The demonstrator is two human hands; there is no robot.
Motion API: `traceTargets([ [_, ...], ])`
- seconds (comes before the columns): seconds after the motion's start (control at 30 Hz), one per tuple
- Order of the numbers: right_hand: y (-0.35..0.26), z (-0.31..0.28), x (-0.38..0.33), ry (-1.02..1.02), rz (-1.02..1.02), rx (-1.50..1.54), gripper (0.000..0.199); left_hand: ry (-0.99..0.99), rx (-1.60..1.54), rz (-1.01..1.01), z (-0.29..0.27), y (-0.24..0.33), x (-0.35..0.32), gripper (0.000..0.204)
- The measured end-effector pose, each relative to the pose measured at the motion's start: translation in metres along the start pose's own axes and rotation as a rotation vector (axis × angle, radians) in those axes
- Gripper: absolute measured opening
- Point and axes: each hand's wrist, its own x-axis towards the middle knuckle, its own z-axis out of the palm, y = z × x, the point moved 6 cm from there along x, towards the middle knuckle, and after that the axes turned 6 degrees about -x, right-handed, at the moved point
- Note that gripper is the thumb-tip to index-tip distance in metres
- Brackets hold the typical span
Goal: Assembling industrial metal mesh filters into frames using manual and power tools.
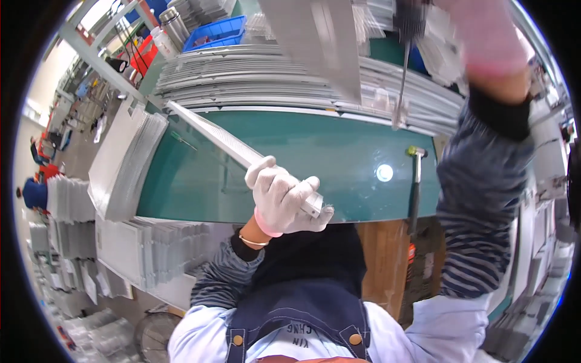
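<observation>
1. Spreading across the middle, the green table [357,145] bears most of the things; stacked metal strips [242,78] line its far side.
2. On the left, pale panels [124,163] stand packed in a row, edges outward.
3. At the top, a grey panel [315,42] is cut off by the upper rim, with its surface smeared by blur.
4. Dark lettering [298,334] shows upside down on the person's light shirt [390,330], just beside the bib of the dark apron [290,302].
5. A long pale strip [218,136], finely perforated, slants over the table from the left end of the stack to the left hand [281,196]. That hand, in a white glove, is clamped around the strip's near end; the palm is hidden.
6. The right hand [493,39], gloved and pinkish, is badly blurred at the upper rim, nearest a dark tool [411,24] with a thin shaft. I cannot tell whether its fingers grip anything.
7. Behind the stack, a blue bin [227,40] holds small reddish contents, too indistinct to identify.
8. A hammer [416,187] lies at the table's right, its handle crossing the near edge.
9. Beside the bin stand a metal flask [174,24] and a white bottle [162,42]; their contents cannot be seen.
10. A small screwdriver [179,138] with a green handle lies near the panels.
</observation>
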Motion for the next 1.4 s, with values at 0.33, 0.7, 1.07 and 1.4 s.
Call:
traceTargets([
  [0.33, -0.002, 0.008, -0.038, 0.171, 0.039, 0.238, 0.018, -0.047, -0.294, -0.041, 0.036, -0.015, 0.029, 0.041],
  [0.7, 0.023, 0.003, -0.035, -0.045, -0.001, 0.159, 0.030, -0.081, -0.410, -0.068, 0.039, -0.014, 0.028, 0.043],
  [1.07, 0.077, 0.039, -0.058, -0.160, -0.225, 0.587, 0.050, 0.027, -0.286, 0.001, 0.031, -0.016, 0.028, 0.018],
  [1.4, 0.026, 0.129, -0.098, -0.356, -0.351, 0.376, 0.051, 0.057, -0.476, 0.007, 0.023, -0.025, 0.026, 0.027],
])
